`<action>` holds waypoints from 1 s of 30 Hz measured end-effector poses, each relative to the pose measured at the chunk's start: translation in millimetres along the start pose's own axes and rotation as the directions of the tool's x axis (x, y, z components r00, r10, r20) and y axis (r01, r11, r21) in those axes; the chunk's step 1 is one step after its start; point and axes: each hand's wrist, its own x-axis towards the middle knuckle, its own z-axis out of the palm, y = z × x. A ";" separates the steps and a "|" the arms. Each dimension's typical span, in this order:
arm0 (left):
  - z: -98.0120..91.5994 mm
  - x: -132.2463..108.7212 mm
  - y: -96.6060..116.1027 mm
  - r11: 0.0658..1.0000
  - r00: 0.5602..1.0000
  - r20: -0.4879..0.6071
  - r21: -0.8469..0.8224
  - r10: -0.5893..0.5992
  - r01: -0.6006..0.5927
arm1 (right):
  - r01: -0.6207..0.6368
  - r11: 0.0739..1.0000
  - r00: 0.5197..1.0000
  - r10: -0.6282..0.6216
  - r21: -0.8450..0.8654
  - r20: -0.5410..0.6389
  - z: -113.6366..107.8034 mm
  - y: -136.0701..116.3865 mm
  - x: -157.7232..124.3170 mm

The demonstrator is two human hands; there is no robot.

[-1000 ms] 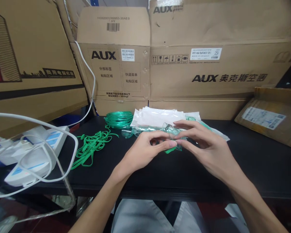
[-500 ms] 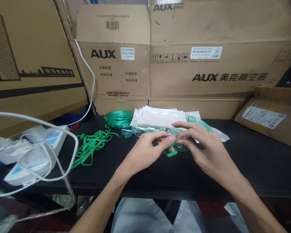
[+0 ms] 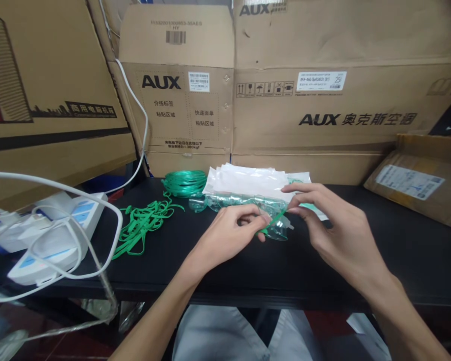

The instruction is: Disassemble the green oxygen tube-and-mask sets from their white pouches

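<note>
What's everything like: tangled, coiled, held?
Left hand: pinching green strap
Right hand: pinching green strap
Green strap: running between both hands
Clear plastic piece: at left hand, partly hidden
Other straps: tangled
Green tubing: coiled
White packets: piled
Power strip: plugs in it
White cable: looped
AUX boxes: standing upright

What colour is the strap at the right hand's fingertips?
Bright green; the strap shows best in the head view.

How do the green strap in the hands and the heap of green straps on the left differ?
- Shape: the held strap runs fairly straight between the left hand and right hand; the strap heap is tangled and looped.
- Amount: the held strap shows one short stretch; the strap heap shows many strands.
- Support: the held strap is in hand, by the clear mask; the strap heap lies on the black table.

Shared: green colour.
</note>
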 end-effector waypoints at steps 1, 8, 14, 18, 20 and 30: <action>0.1 0.1 0.0 1.000 1.000 0.010 -0.006 -0.004 0.004 | -0.007 1.000 1.000 0.006 -0.018 -0.022 -2.7 0.5 0.5; 1.0 0.2 -1.9 0.997 0.997 0.052 -0.033 -0.062 0.064 | -0.101 0.993 0.978 0.089 -0.056 -0.190 -15.8 7.1 1.4; 1.2 -0.7 -1.9 0.997 0.996 0.057 0.016 -0.075 0.075 | -0.190 0.982 0.943 0.180 -0.008 -0.278 -15.8 10.8 -0.1; 0.2 -1.6 -1.3 0.998 0.997 0.055 0.046 -0.047 0.044 | -0.236 0.971 0.949 0.224 -0.026 -0.224 -11.0 15.7 -1.6; 0.2 -1.9 -0.7 0.997 0.999 0.045 0.079 -0.004 0.000 | -0.289 0.957 0.955 0.288 0.001 -0.072 -7.3 19.0 -2.7; -20.4 -1.5 -2.9 0.975 0.993 0.040 0.192 0.108 -0.114 | -0.487 0.859 0.791 0.358 0.156 0.497 10.5 24.6 -6.7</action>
